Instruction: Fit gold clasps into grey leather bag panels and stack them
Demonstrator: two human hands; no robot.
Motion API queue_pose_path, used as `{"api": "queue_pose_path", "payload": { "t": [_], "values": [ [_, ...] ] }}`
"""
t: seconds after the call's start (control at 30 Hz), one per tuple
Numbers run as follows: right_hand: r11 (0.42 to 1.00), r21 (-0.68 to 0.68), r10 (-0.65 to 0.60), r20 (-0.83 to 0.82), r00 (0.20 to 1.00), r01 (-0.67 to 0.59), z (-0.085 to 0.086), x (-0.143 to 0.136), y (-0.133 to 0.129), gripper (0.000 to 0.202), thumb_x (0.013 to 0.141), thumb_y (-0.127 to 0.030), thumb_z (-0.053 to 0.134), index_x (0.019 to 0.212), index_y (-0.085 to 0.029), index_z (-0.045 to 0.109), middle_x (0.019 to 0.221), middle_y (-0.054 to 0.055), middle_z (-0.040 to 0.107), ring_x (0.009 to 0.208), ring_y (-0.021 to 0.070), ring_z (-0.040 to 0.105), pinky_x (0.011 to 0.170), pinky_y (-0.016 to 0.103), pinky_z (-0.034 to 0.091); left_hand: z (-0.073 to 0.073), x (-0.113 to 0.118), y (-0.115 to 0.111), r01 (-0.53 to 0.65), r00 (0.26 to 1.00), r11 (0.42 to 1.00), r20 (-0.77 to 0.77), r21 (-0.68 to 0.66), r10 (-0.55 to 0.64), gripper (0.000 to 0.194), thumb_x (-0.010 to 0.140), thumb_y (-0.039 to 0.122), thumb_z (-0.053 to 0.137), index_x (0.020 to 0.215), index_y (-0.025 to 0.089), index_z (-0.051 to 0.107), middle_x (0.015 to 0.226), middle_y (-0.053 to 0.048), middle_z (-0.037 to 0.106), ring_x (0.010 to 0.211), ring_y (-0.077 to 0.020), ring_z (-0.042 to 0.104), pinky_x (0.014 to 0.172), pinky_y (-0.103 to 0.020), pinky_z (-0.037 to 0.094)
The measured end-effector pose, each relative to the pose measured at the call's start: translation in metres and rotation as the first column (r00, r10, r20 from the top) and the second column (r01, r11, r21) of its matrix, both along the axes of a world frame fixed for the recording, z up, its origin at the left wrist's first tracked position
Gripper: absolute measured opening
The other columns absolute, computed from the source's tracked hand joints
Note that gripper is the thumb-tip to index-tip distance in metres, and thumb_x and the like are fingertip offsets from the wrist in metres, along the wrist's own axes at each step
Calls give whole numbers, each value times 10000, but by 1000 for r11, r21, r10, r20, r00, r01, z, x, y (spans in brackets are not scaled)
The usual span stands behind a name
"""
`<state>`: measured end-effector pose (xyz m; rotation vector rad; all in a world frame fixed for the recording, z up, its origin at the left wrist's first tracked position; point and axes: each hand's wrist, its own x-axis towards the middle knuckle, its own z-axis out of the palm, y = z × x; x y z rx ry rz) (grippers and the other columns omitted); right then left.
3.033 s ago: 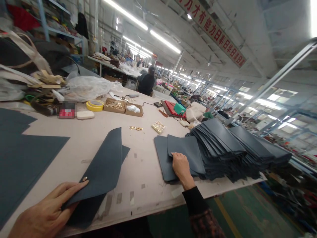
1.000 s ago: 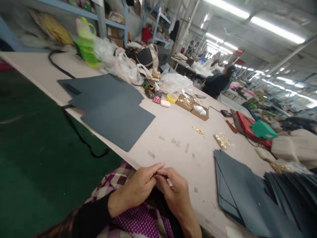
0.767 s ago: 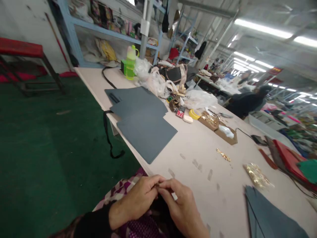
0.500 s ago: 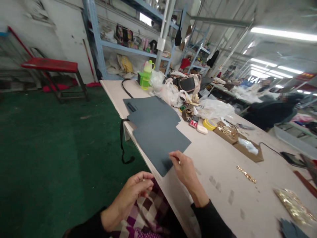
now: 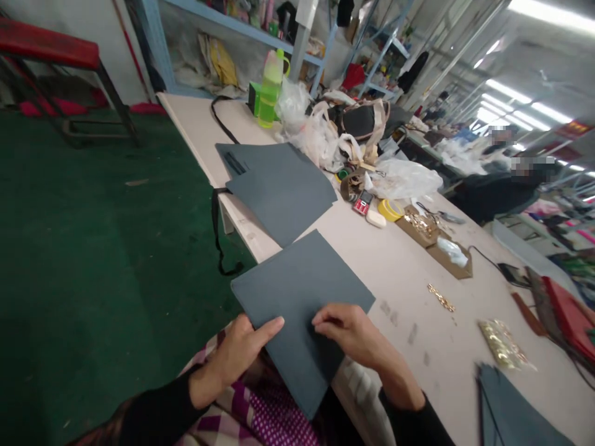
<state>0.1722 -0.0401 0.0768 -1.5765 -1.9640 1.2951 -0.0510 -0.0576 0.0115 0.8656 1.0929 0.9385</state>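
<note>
A flat grey-blue sheet [image 5: 297,279], maybe leather or a bag panel, lies partly over the table's near edge and my lap. My left hand [image 5: 244,350] grips its left edge, thumb on top and fingers underneath. Over the sheet's right part is my right hand [image 5: 346,328], thumb and forefinger pinched together; whatever may be between them is too small to make out. Beyond it, more grey-blue sheets [image 5: 283,186] lie overlapped on the table, one bearing a dark slotted strip. A gold-coloured row of small metal parts [image 5: 440,297] lies to the right.
On the pale table [image 5: 400,365] are a green bottle [image 5: 269,90], plastic bags [image 5: 320,133], yellow tape [image 5: 390,209], cardboard trays [image 5: 449,257] and a bag of gold parts [image 5: 502,344]. More grey-blue pieces [image 5: 515,409] lie lower right. A red stool [image 5: 51,46] stands left; a person [image 5: 497,189] sits beyond.
The near sheet has come off the overlapped sheets toward me, past the table edge. My left hand has gone from holding no sheet to gripping it. The view has tilted down.
</note>
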Motion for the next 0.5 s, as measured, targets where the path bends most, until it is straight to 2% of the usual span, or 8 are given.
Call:
{"api": "queue_pose_path", "payload": {
  "t": [0.03,0.1,0.17,0.23,0.3,0.37,0.5],
  "values": [
    [994,-42,-106,-89,990,103,-6,0,-1,117,812,-225,595,821,-186,704,703,-10,680,633,126,615,593,226,483,0,2,-2,36,999,999,3,0,-36,411,757,497,709,985,155,697,1047,-89,734,1076,-282,631,934,-360,498],
    [958,-139,-278,-231,932,251,-20,-1,-1,160,793,-310,643,825,-160,690,650,-13,653,580,118,607,566,229,504,0,6,-5,87,996,996,33,-22,-86,401,782,498,687,1000,162,695,1057,-81,730,1037,-266,645,921,-352,504],
    [930,-206,-358,-319,877,304,-29,-4,3,236,748,-373,702,811,-146,680,624,-14,644,551,111,603,557,233,519,-4,9,-5,103,994,992,46,-66,-100,408,791,511,677,1000,161,690,1012,-74,728,884,-234,668,775,-317,536],
    [920,-250,-377,-363,852,301,-33,-8,7,278,706,-399,744,785,-142,672,615,-13,642,549,107,603,544,224,521,-9,11,-3,96,995,990,17,-108,-94,448,776,549,679,976,148,682,912,-64,719,681,-184,633,557,-265,487],
    [922,-275,-363,-373,854,271,-33,-10,11,286,696,-404,757,775,-142,673,611,-11,636,554,102,601,521,204,509,-14,12,-1,77,997,988,-7,-135,-78,486,754,578,691,954,135,673,820,-45,693,564,-144,564,437,-235,380],
    [929,-282,-338,-370,865,242,-32,-12,13,280,709,-403,753,790,-144,682,621,-8,634,564,101,601,500,191,495,-18,13,0,56,998,988,6,-141,-55,492,755,579,691,955,131,667,762,-29,669,544,-133,541,420,-228,342],
    [933,-290,-313,-352,882,215,-32,-14,17,272,710,-399,750,788,-148,676,608,-15,618,549,101,590,473,190,486,-20,16,0,50,999,988,2,-148,-51,474,772,572,678,954,135,673,704,-16,656,517,-130,534,422,-229,353]
  ]
}}
